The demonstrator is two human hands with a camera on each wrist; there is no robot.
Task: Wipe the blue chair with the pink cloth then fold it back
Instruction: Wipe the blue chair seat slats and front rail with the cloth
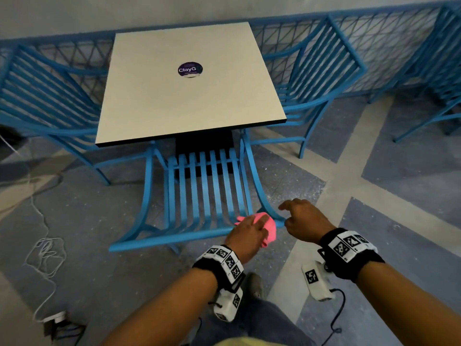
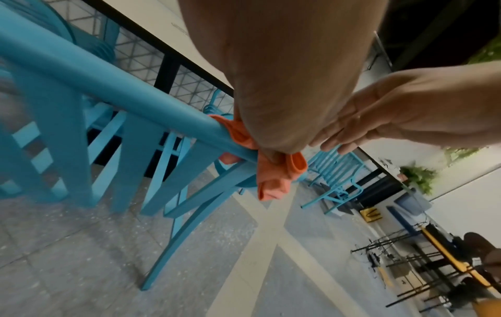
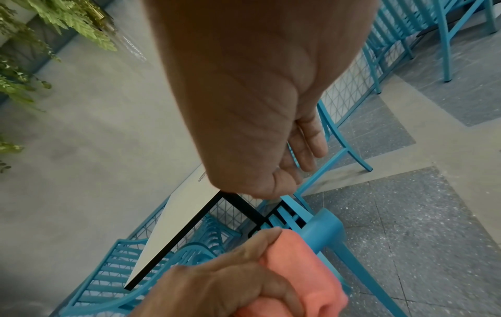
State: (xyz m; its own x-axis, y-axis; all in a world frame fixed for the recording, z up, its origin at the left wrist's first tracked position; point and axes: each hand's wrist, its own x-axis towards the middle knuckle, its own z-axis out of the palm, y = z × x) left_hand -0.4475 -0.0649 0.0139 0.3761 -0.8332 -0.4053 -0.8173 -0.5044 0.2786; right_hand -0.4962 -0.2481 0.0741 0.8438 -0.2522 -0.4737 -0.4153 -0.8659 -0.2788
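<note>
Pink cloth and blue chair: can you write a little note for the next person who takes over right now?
Left hand: grips the pink cloth, bunched, against the top rail of the blue chair, near its right corner.
Right hand: holds nothing, fingers loosely curled, just beside that corner; whether it touches the chair cannot be told.
The chair stands pushed in at the white table.
Done: the wiping is under way on the top rail.
Left: how much is already wiped cannot be told, so go over the slats, arms and seat, then fold the cloth back.
</note>
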